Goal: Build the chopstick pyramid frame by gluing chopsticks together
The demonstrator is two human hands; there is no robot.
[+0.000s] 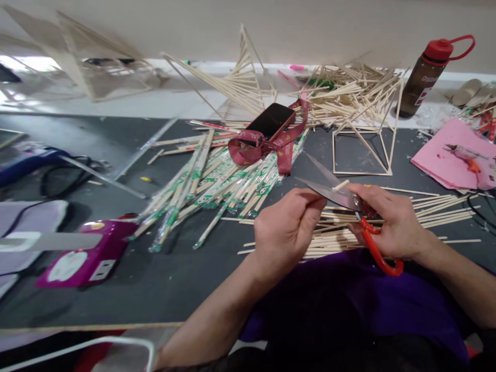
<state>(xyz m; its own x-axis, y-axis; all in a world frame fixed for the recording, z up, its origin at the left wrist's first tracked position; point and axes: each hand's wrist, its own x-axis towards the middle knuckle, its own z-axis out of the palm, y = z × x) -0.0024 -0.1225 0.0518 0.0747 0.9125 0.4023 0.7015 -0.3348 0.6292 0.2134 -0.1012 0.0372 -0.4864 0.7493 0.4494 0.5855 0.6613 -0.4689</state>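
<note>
My right hand (389, 222) grips red-handled scissors (368, 232), whose blades (327, 186) stand apart and point left. A short piece of wooden stick (341, 185) sits between the blades near the pivot. My left hand (287, 227) is closed in a pinch just left of the blades; what it pinches is hidden, though it lines up with the stick. Under both hands lies a loose heap of bare wooden sticks (426, 212) on the dark mat.
Wrapped chopsticks (209, 191) fan out at centre. A phone (271, 121) with a red lanyard lies on them. Stick frames (364, 150) stand behind. A brown bottle (424, 77), pink paper (449, 155) and a magenta device (89, 253) lie around.
</note>
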